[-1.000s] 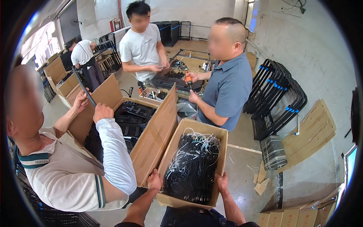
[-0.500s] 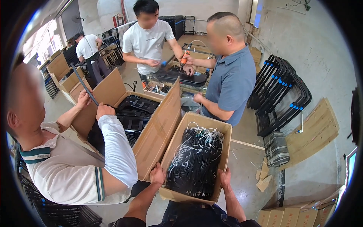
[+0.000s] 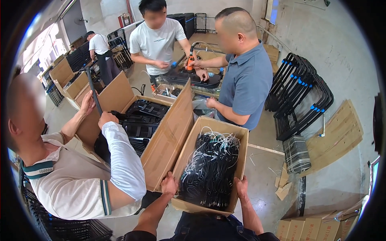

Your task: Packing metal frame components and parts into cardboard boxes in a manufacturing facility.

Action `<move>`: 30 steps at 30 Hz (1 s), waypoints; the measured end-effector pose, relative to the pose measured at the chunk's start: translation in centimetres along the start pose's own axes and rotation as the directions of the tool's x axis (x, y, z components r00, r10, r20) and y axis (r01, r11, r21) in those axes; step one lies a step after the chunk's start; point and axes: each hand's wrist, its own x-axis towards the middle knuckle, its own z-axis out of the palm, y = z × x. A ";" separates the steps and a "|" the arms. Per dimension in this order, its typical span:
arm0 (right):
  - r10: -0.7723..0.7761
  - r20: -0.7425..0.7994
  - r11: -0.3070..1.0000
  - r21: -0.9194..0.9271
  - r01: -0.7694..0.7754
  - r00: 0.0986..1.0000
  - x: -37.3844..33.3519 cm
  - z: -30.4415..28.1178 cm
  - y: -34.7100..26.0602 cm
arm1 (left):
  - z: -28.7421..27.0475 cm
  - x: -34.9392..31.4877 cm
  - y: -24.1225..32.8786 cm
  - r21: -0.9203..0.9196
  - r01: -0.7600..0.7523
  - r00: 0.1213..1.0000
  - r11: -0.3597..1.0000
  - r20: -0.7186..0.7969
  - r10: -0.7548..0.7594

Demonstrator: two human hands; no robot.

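Note:
In front of my body is an open cardboard box, filled with bundled black cables that have white wire ends. My left hand grips its left side near the close corner, beside the raised flap of a bigger carton. On the opposite wall, my right hand is closed over the edge. The fingertips of both hands are partly hidden by the cardboard.
Left of my box, a large carton holds black plastic parts. A person there handles a dark bar. Across from me, another uses an orange power driver. Black metal frames lean on the right wall near a wrapped bundle.
The person across lowered the orange driver onto the black panel. At left, the dark bar has become more upright. My hands keep their hold on the box.

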 end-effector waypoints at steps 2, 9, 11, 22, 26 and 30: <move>0.012 -0.001 1.000 -0.023 -0.012 1.000 -0.3 0.0 -0.7 | 0.2 0.0 -0.2 0.007 0.002 1.000 1.000 -0.006 -0.002; -0.037 -0.024 0.999 -0.021 0.037 0.999 -0.6 -0.2 -1.5 | 0.1 0.2 0.3 0.013 -0.007 1.000 1.000 -0.018 0.007; -0.039 -0.020 0.999 -0.036 0.038 0.999 -0.8 -0.3 -1.9 | 0.2 0.3 0.1 0.021 -0.002 1.000 1.000 -0.013 0.002; -0.008 -0.022 0.993 -0.115 0.005 1.000 -1.7 -0.5 -3.9 | 0.4 0.2 -0.2 0.019 0.015 1.000 1.000 -0.001 -0.015; -0.022 -0.051 0.988 -0.153 0.014 0.998 -1.1 -0.4 -2.7 | 0.2 0.2 0.0 0.005 0.001 1.000 1.000 -0.010 -0.001; 0.014 -0.013 0.993 -0.115 -0.015 1.000 -1.7 -0.3 -3.8 | 0.1 0.0 -0.2 0.003 0.014 1.000 1.000 -0.008 -0.014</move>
